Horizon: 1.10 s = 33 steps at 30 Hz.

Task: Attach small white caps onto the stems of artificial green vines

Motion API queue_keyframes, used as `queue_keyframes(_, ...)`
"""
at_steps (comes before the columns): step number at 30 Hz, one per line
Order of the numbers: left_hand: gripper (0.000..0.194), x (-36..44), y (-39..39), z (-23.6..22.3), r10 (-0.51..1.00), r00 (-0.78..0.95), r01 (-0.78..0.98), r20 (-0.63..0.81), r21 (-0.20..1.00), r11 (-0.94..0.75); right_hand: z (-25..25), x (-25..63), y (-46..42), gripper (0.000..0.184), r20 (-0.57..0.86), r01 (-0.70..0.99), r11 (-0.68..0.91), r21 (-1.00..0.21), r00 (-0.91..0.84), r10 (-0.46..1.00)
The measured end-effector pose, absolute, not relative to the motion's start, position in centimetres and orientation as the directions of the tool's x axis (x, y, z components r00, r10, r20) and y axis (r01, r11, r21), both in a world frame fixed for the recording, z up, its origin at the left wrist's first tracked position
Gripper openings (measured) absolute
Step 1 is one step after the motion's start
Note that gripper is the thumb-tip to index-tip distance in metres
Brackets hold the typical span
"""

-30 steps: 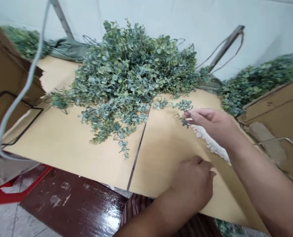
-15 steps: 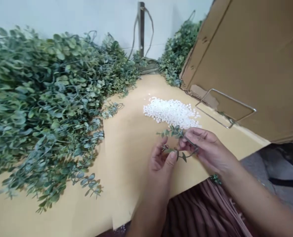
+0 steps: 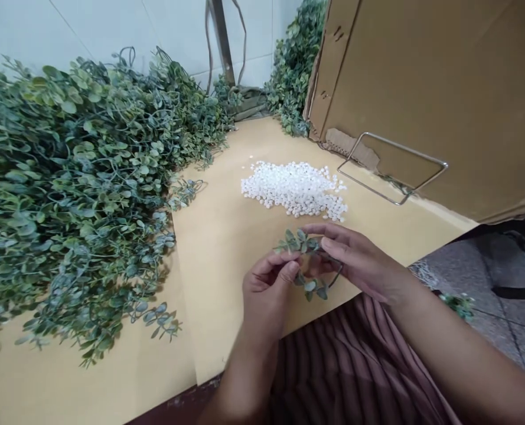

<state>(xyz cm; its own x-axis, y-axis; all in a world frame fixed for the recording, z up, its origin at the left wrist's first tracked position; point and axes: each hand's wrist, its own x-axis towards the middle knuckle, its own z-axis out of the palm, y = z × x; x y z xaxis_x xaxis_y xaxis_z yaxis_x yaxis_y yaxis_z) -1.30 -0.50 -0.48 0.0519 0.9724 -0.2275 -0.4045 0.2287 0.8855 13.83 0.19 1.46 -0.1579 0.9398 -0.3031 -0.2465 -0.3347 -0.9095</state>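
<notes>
Between my two hands, over the near edge of the yellow board, is an artificial leaf sprig [image 3: 301, 241] with small green leaves and a bent stem. My right hand [image 3: 355, 257] pinches its stem between thumb and fingers, and the stem curves down to a lower leafy part. My left hand [image 3: 268, 283] has thumb and fingertips closed on the leaves at the sprig's left side. Just beyond the hands lies a heap of small white plastic pieces [image 3: 291, 186].
A large pile of artificial greenery [image 3: 89, 177] covers the left of the yellow board [image 3: 218, 248]. More greenery [image 3: 295, 65] stands at the back. A cardboard box [image 3: 430, 77] rises at right, with a bent metal wire frame [image 3: 393, 141] in front of it.
My left hand's thumb and fingers have come together on the sprig's leaves. The sprig has turned in my hands. The whole view has shifted a little.
</notes>
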Motion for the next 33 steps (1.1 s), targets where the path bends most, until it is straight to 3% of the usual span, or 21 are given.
queue_keyframes(7,0.016,-0.8,-0.3,-1.1,0.977,-0.039,-0.310,-0.210,0.932,0.188,0.4,14.9,1.3,0.040,-0.275,-0.260,-0.368,-0.893,-0.332,0.902)
queue_keyframes(13,0.013,-0.4,1.3,-1.2,0.976,-0.121,-0.079,-0.183,0.981,0.174,0.3,16.3,3.3,0.020,-0.261,-0.386,-0.378,-0.841,-0.324,0.910)
queue_keyframes(20,0.011,-0.8,2.5,-0.9,0.963,-0.233,0.008,-0.138,0.990,0.143,1.0,18.3,3.6,0.038,-0.332,-0.391,-0.504,-0.770,-0.428,0.840)
queue_keyframes(23,0.010,-0.7,2.6,-0.9,0.954,-0.266,0.050,-0.141,0.986,0.160,0.5,18.7,3.1,0.035,-0.322,-0.416,-0.529,-0.740,-0.471,0.821)
queue_keyframes(27,0.009,-0.4,2.6,-1.2,0.956,-0.271,0.115,-0.114,0.982,0.150,-0.6,18.6,2.7,0.030,-0.294,-0.466,-0.488,-0.738,-0.430,0.854)
queue_keyframes(33,0.007,-0.4,1.8,-2.1,0.976,-0.198,0.260,0.091,0.965,-0.037,-1.3,17.8,2.3,0.029,-0.253,-0.457,-0.309,-0.834,-0.180,0.950)
